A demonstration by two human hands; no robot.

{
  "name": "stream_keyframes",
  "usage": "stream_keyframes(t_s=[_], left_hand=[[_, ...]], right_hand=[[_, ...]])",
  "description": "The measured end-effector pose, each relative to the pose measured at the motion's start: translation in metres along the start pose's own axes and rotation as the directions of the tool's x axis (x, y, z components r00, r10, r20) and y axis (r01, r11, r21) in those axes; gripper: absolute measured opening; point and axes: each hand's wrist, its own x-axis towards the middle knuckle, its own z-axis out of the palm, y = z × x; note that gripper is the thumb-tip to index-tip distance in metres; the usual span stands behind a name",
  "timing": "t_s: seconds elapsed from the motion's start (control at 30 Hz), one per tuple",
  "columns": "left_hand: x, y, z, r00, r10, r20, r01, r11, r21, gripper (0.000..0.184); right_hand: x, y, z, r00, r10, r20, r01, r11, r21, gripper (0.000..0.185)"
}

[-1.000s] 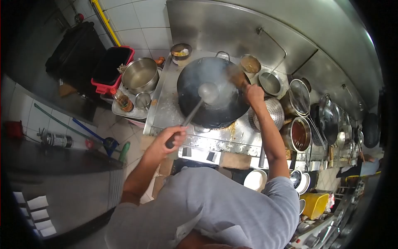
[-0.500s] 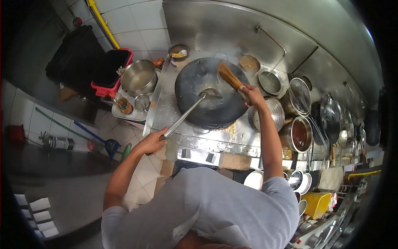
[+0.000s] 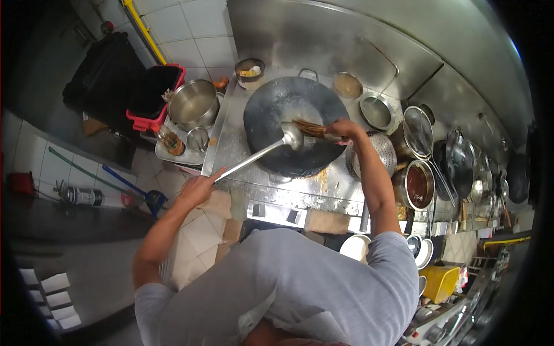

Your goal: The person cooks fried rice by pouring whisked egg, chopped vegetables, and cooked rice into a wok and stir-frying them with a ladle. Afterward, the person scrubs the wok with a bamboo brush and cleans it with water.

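A big dark wok [image 3: 268, 104] sits on the steel stove in front of me. My left hand [image 3: 197, 189] is closed round the handle of a long metal ladle [image 3: 292, 136], whose bowl is over the wok's middle. In my right hand [image 3: 344, 131] I grip a bamboo wok brush [image 3: 310, 128]. Its bristles point left and meet the ladle's bowl, or lie just behind it; I cannot tell whether they touch. The wok holds a little wet sheen, and faint steam hangs over it.
Left of the stove stand a steel pot [image 3: 193, 104], a bottle [image 3: 171, 142] and a small metal cup [image 3: 198, 139] on a tray. A perforated strainer [image 3: 376, 153], a pot of red sauce [image 3: 418, 185] and a wire skimmer [image 3: 418, 132] crowd the right. A tap [image 3: 384, 52] reaches over the back.
The brush has swung down from the wok's upper right to the ladle, its bristles turning leftward. The ladle's bowl has turned and my left hand has shifted slightly up and left.
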Motion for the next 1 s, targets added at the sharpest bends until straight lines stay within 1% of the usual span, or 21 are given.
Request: stream_keyframes(t_s=[0.07,0.13,0.17,0.23,0.3,0.33,0.37,0.43,0.47,0.53,0.57,0.67,0.7,0.73,0.77,0.8,0.83,0.87,0.9,0.97,1.0], left_hand=[[-0.004,0.000,-0.011,0.996,-0.057,0.065,0.051,0.994,0.094,0.077],[-0.003,-0.004,-0.009,0.999,-0.036,0.027,0.032,0.990,0.140,0.079],[-0.001,-0.004,-0.008,0.999,-0.034,0.027,0.030,0.990,0.139,0.079],[0.001,-0.001,-0.005,0.996,0.002,-0.091,0.016,0.980,0.198,0.081],[-0.002,-0.008,0.000,0.999,-0.009,-0.052,0.018,0.983,0.182,0.079],[0.000,-0.011,-0.001,0.999,-0.034,-0.021,0.037,0.986,0.163,0.078],[0.001,-0.012,0.000,0.999,-0.038,-0.027,0.042,0.985,0.165,0.078],[0.000,-0.009,0.003,0.998,-0.058,0.024,0.058,0.998,0.021,0.076],[0.003,-0.012,0.013,0.998,-0.060,0.028,0.060,0.998,0.017,0.076],[0.014,-0.022,0.040,0.921,0.201,-0.334,-0.338,0.837,-0.430,0.075],[0.013,-0.028,0.049,0.922,0.202,-0.331,-0.339,0.835,-0.433,0.075],[0.009,-0.025,0.033,0.972,0.175,-0.159,-0.233,0.822,-0.520,0.074],[0.002,0.000,-0.006,0.988,0.009,0.157,0.097,0.752,-0.652,0.073],[-0.001,0.013,-0.030,0.873,-0.103,0.477,0.433,0.616,-0.658,0.072],[0.000,0.014,-0.035,0.870,-0.102,0.482,0.435,0.617,-0.655,0.072],[0.001,0.015,-0.037,0.879,-0.107,0.465,0.415,0.649,-0.637,0.068],[0.002,0.017,-0.036,0.888,-0.106,0.448,0.393,0.680,-0.618,0.063],[0.003,0.014,-0.027,0.886,-0.097,0.453,0.390,0.683,-0.617,0.063],[0.005,0.000,-0.009,0.952,-0.075,0.298,0.235,0.802,-0.549,0.054],[0.007,-0.029,0.034,0.999,0.000,-0.050,-0.010,0.981,-0.196,0.028],[0.005,-0.026,0.030,0.998,-0.009,-0.059,-0.003,0.981,-0.193,0.028]], right_hand=[[0.013,0.002,-0.008,1.000,0.016,0.007,-0.016,1.000,0.019,0.037],[-0.003,0.002,-0.005,0.960,-0.215,-0.180,0.273,0.867,0.418,0.037],[0.008,0.005,-0.003,0.960,-0.213,-0.182,0.272,0.867,0.418,0.037],[0.036,0.012,0.010,0.983,-0.182,-0.019,0.183,0.980,0.078,0.040],[0.019,0.006,0.000,0.996,-0.012,0.085,0.018,0.997,-0.069,0.041],[0.009,0.002,-0.009,0.997,-0.020,0.078,0.026,0.997,-0.070,0.041],[0.003,0.002,-0.015,0.997,-0.076,0.027,0.072,0.988,0.140,0.040],[0.000,0.010,-0.005,0.963,-0.235,-0.129,0.268,0.862,0.431,0.038],[-0.003,0.016,0.009,0.965,-0.232,-0.124,0.263,0.864,0.430,0.038],[-0.013,0.018,0.034,0.954,-0.284,-0.094,0.299,0.920,0.252,0.039],[-0.011,0.021,0.031,0.955,-0.280,-0.094,0.295,0.921,0.253,0.039],[0.002,0.028,0.009,0.992,-0.123,-0.015,0.124,0.979,0.163,0.040],[-0.003,0.028,0.008,0.977,-0.193,-0.089,0.209,0.949,0.235,0.038],[-0.012,0.023,0.015,0.977,-0.194,-0.087,0.209,0.949,0.236,0.038],[-0.022,0.016,0.030,0.934,-0.239,-0.264,0.313,0.905,0.287,0.036],[-0.028,0.014,0.040,0.861,-0.259,-0.437,0.417,0.852,0.316,0.034],[-0.027,0.015,0.043,0.864,-0.247,-0.439,0.408,0.855,0.320,0.034],[-0.023,0.016,0.042,0.956,-0.179,-0.231,0.233,0.944,0.235,0.034],[-0.019,0.015,0.038,0.997,-0.074,-0.025,0.077,0.991,0.108,0.035],[-0.015,0.019,0.012,0.994,-0.101,-0.037,0.106,0.981,0.162,0.035],[-0.011,0.019,-0.002,0.991,-0.128,-0.039,0.133,0.969,0.207,0.035]])
